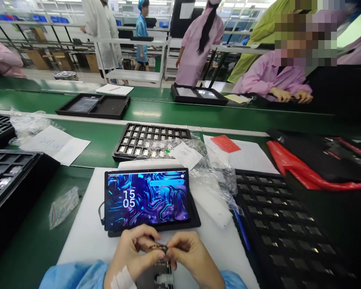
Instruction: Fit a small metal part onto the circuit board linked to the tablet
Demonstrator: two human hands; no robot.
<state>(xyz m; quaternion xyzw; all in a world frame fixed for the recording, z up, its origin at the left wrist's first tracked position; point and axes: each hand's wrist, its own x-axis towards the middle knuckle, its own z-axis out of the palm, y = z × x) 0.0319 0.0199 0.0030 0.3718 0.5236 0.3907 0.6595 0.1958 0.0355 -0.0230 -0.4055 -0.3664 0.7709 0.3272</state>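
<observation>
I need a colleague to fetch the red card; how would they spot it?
Start at the lit tablet with the swirling blue screen on the white mat. Look up and right to the white paper sheet. The small red perforated card lies on it, the only red thing lying on white paper.

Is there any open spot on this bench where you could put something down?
Yes: the white mat is bare left of the tablet, up to the small plastic bag. A green strip lies bare between the paper sheets and the parts tray. Right of the tablet it is crowded: bubble wrap, then a black tray. Both hands fill the near edge.
</observation>
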